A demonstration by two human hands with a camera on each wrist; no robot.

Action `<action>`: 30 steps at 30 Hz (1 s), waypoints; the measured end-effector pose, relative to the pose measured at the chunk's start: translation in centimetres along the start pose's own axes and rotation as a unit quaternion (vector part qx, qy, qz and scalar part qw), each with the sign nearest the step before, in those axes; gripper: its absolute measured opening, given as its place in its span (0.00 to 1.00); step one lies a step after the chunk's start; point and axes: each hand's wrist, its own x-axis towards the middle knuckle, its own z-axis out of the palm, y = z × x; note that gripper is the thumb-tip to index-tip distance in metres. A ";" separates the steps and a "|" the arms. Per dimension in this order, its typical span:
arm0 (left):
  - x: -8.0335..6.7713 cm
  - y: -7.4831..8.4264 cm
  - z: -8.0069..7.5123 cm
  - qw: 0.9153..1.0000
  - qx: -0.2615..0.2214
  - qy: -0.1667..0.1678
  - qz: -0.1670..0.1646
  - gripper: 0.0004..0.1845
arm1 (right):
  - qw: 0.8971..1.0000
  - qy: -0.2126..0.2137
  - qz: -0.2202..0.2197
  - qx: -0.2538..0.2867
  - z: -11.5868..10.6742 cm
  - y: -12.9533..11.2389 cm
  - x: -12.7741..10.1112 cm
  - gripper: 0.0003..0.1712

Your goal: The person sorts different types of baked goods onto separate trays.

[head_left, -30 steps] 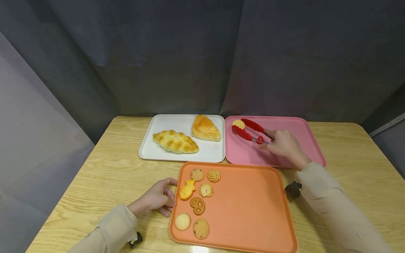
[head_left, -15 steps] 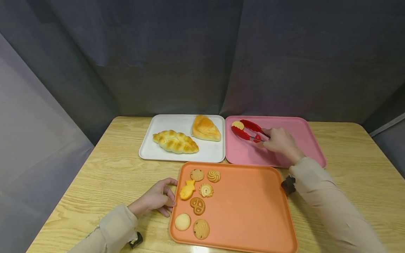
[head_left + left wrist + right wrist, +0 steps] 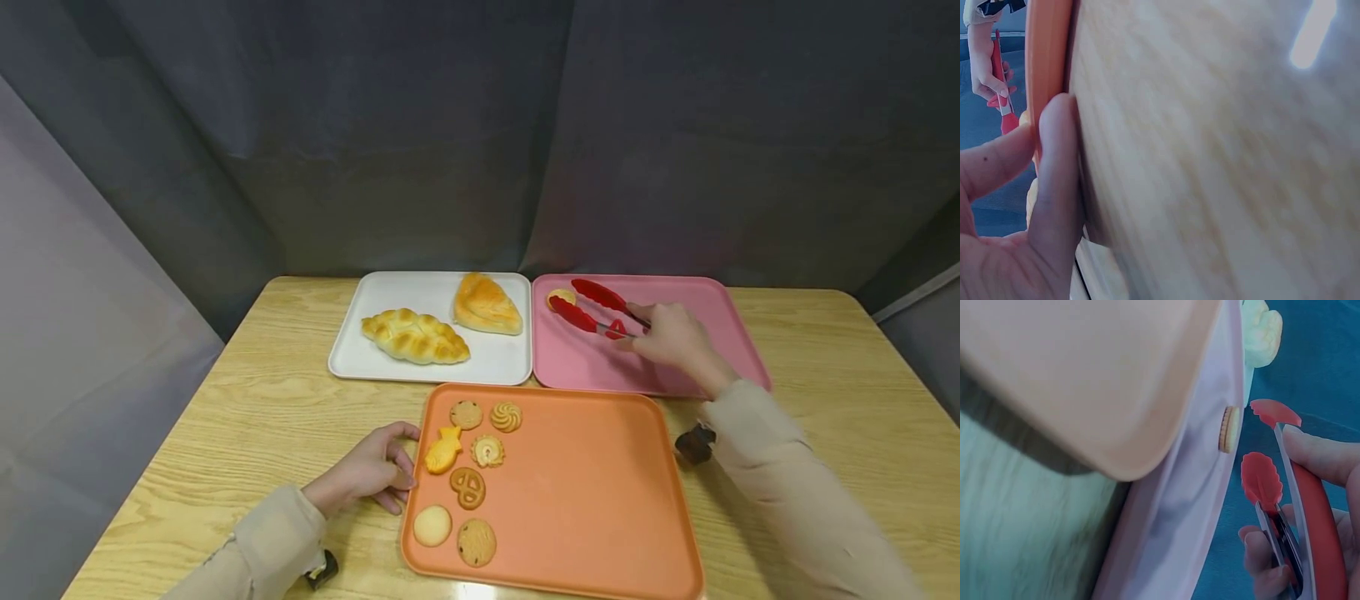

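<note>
My right hand (image 3: 675,337) grips red-and-metal tongs (image 3: 577,315) over the pink tray (image 3: 697,296). In the right wrist view the tongs' red tips (image 3: 1261,478) stand apart with nothing between them. A round yellow cookie (image 3: 559,297) lies at the pink tray's left end, partly behind one tip; the right wrist view shows the cookie (image 3: 1229,429) edge-on, apart from the tongs. My left hand (image 3: 371,471) holds the left rim of the orange tray (image 3: 585,483). In the left wrist view a finger (image 3: 1057,169) lies along the tray's outer side, another digit at its upper edge.
Several cookies line the orange tray's left side, among them a pretzel cookie (image 3: 468,487), a fish-shaped one (image 3: 443,451) and a swirl cookie (image 3: 506,417). Behind, a white tray (image 3: 360,354) bears a braided bread (image 3: 416,337) and a triangular pastry (image 3: 487,303). Dark curtain (image 3: 450,142) backs the wooden table (image 3: 247,400).
The tongs' tips have spread and drawn back rightward from the yellow cookie, which now lies on the pink tray. My left hand stays at the orange tray's rim.
</note>
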 end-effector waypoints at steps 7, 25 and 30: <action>-0.1 0.1 0.0 1.000 -0.006 0.000 -0.002 0.30 | 1.000 -0.003 -0.004 0.021 -0.6 -0.1 -1.5 0.42; 0.1 -0.2 0.0 1.000 0.003 0.003 -0.005 0.30 | 0.997 0.024 -0.070 0.000 -1.4 -0.3 -5.3 0.41; 0.1 -0.2 0.0 1.000 0.004 0.004 -0.007 0.30 | 0.995 0.039 -0.095 -0.004 -1.3 -0.4 -6.2 0.40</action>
